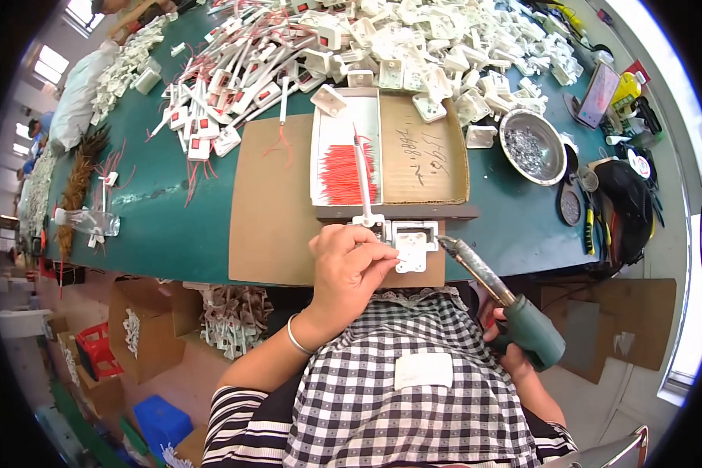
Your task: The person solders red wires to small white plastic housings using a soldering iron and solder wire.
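Note:
My right hand (510, 343) grips a soldering gun (534, 331) by its green handle. The gun's long metal barrel slants up to the left, and its dark tip is close to a small white plastic housing (412, 251) at the front of the table. My left hand (347, 265) is closed in a pinch at the housing's left side; what lies between its fingertips is too small to make out. Just beyond those fingers stands a white cable (364, 183) with a white plastic fitting at its near end. The housing rests at the edge of a cardboard sheet (269, 226).
Behind the housing is a shallow cardboard box (425, 148) with a bundle of red wires (347, 175). Many white switch pieces (242, 90) and white housings (444, 47) are heaped farther back. A metal bowl (532, 146) of small metal parts and pliers (590, 226) lie right.

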`<state>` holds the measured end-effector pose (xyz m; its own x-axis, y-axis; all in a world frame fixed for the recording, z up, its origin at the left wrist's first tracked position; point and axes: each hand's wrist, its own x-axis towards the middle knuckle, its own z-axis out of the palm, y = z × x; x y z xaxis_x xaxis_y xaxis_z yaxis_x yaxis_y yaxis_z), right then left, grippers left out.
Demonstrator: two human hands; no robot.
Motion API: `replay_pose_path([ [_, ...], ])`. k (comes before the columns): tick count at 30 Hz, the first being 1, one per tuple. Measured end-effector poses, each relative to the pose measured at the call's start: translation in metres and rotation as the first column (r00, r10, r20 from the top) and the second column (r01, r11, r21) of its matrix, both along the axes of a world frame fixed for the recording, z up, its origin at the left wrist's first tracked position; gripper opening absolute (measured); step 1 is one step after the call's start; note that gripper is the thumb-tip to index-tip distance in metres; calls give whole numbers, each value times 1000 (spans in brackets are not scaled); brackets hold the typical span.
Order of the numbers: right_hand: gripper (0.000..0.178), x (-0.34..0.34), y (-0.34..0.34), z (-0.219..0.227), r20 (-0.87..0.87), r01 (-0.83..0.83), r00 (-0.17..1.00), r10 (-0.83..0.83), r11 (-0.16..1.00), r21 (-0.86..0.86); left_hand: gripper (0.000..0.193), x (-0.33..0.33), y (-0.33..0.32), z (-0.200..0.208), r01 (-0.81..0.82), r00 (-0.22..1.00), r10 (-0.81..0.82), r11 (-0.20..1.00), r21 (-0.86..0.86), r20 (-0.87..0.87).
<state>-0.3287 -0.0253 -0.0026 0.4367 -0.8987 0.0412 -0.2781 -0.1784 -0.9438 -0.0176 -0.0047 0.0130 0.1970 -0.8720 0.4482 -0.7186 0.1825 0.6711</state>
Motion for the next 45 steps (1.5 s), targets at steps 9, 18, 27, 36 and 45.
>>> replay_pose_path([
  [9,34,8,1,5,65,-37,997,39,999,-24,16,-16,0,2,-129,979,132,991,-23,159],
  [18,30,21,-7,7,80,-128,990,120,987,101,20,-21,-11,2,-169,950,168,986,-18,262],
  [27,24,35,-12,10,17,-68,998,67,998,13,20,-27,-11,4,-213,925,193,977,26,328],
  [36,19,32,-21,-4,1,-184,982,190,956,-227,19,-27,-13,5,-214,915,183,976,48,361],
  [45,25,32,-23,-12,-25,-180,983,182,926,-331,22,-24,-14,3,-149,950,133,988,36,282],
])
